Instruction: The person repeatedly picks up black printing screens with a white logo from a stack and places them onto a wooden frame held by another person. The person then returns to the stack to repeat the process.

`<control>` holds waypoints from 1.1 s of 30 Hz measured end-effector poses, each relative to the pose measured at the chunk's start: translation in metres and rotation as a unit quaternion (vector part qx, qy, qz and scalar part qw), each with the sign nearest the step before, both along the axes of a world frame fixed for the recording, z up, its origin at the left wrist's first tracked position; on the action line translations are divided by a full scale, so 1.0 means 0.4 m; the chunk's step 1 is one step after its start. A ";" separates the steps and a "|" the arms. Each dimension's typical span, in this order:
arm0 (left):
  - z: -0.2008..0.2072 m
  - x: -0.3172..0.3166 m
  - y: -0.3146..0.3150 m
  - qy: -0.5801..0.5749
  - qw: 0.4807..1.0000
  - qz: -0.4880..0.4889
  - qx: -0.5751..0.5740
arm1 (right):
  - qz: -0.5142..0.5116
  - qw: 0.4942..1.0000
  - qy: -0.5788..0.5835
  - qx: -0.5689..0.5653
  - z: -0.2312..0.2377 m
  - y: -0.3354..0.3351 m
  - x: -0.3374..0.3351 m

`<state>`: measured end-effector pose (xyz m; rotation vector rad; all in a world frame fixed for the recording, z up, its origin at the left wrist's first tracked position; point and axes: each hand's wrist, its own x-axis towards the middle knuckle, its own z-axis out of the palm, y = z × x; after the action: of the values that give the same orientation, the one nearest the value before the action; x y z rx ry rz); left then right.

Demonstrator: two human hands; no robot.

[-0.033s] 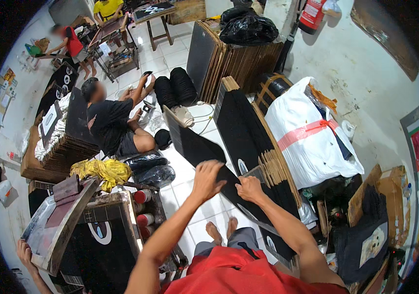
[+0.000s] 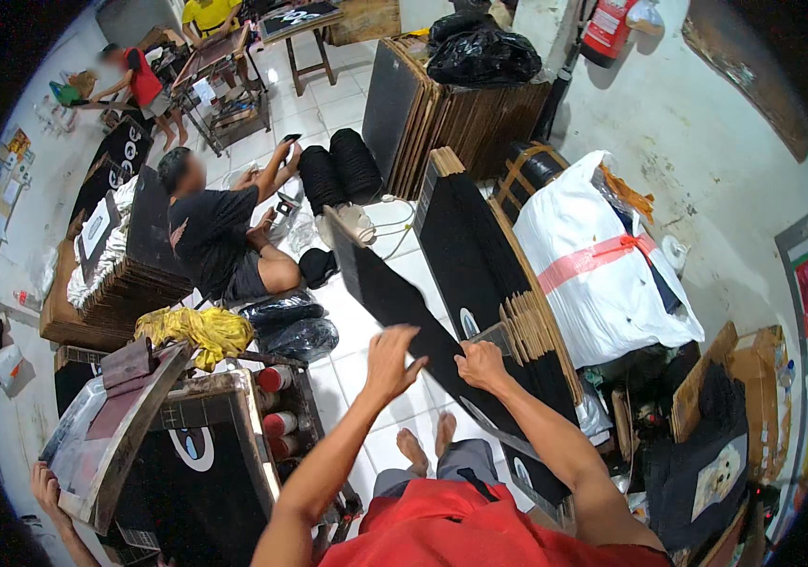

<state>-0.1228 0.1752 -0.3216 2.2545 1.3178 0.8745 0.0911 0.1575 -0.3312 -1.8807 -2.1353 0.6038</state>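
A long flat board covered in black cloth stands on edge in front of me, slanting from far left to near right. A pale print shows on its near part. My right hand is closed on its upper edge near the middle. Beside the board, on its left, my left hand is raised with fingers apart and holds nothing. Just right of the held board, a row of similar boards with black cloth leans upright, close together. One of them bears a white oval print.
A white sack with a red band leans by the right wall. At left, a printing frame is tilted up over a black cloth, with another person's hand on it. A person in black sits on the tiled floor.
My left hand has moved nearer to me, away from the board's upper edge. The board's far end has shifted slightly right. My right hand keeps its grip.
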 end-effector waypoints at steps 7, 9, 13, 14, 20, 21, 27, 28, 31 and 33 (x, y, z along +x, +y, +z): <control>-0.412 -0.302 -0.469 0.137 0.864 0.193 -0.445 | -0.072 0.995 -0.002 -0.065 -0.240 0.198 0.117; -0.463 -0.385 -0.617 0.310 0.822 0.039 -0.475 | -0.087 0.992 -0.014 -0.086 -0.283 0.277 0.152; -0.586 -0.421 -0.881 0.391 0.775 0.112 -0.484 | -0.135 0.983 -0.017 -0.122 -0.349 0.381 0.189; -0.610 -0.426 -0.918 0.419 0.807 0.039 -0.415 | -0.140 0.982 -0.026 -0.122 -0.362 0.412 0.198; -0.641 -0.230 -0.834 -0.333 0.573 0.458 -0.592 | -0.166 0.980 -0.016 -0.108 -0.443 0.602 0.224; -0.626 -0.209 -0.785 -0.309 0.554 0.465 -0.617 | -0.165 0.980 -0.022 -0.111 -0.461 0.637 0.223; -0.545 -0.252 -0.656 -0.264 0.526 0.555 -0.588 | -0.178 0.978 -0.060 -0.093 -0.605 0.827 0.198; -0.547 -0.275 -0.665 -0.255 0.527 0.565 -0.581 | -0.180 0.977 -0.067 -0.094 -0.630 0.841 0.194; -0.566 -0.330 -0.710 -0.327 0.534 0.573 -0.529 | -0.192 0.973 -0.088 -0.087 -0.683 0.865 0.180; -0.587 -0.334 -0.730 -0.280 0.541 0.579 -0.542 | -0.194 0.972 -0.106 -0.085 -0.699 0.864 0.182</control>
<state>-0.2564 -0.1167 -0.5564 -0.0700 2.0261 0.6093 0.1639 0.5033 -0.6108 -2.4703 -1.7934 0.5324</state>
